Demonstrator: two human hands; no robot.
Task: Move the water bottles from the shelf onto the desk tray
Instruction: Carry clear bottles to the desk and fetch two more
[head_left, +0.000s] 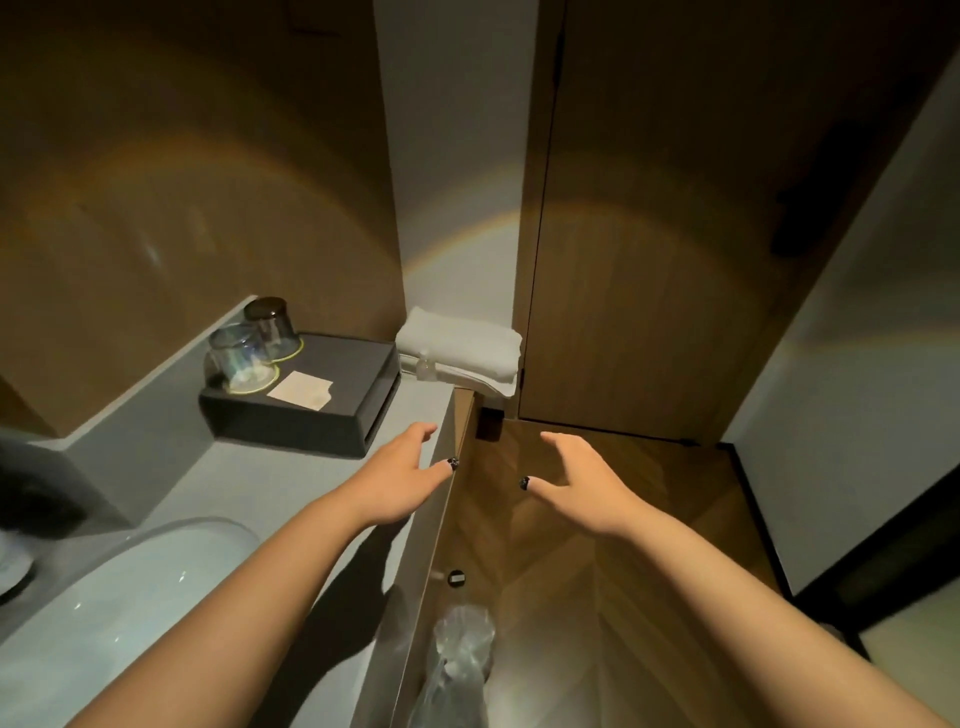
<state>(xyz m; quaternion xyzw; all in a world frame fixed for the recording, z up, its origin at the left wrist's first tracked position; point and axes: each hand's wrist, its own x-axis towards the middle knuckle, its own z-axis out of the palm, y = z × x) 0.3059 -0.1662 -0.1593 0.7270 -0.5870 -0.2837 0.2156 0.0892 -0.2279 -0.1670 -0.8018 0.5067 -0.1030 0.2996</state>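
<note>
My fingers are spread and hold nothing on either side. My left hand (400, 475) hovers over the near edge of the grey surface (218, 483); my right hand (582, 480) hangs beside it, out over the wooden floor (623, 571).

At the near left lies a pale basin (130, 597). Beyond it, on the surface, sits a dark tray (311, 410) with two upturned glasses (254, 345) at its far left and a small card (301, 387) near them. Right of the tray lies a folded white towel (460, 348) at the far end of the surface. A small clear bottle (425, 364) seems to stand against the towel, just right of the tray; I take it for the task's bottle, though I cannot be sure.

The risks, as I judge them: reaching past the tray, my left wrist could clip the glasses, which stand close together and would topple easily. The bottle sits near the surface's right edge, so a clumsy pinch could knock it to the floor.

No shelf is plainly seen, nor more than one bottle. The bottle is nearly lost against the white cloth. A crumpled plastic bag (457, 665) below is cut off at the frame's bottom, and a dark shape at the far left is unreadable.
</note>
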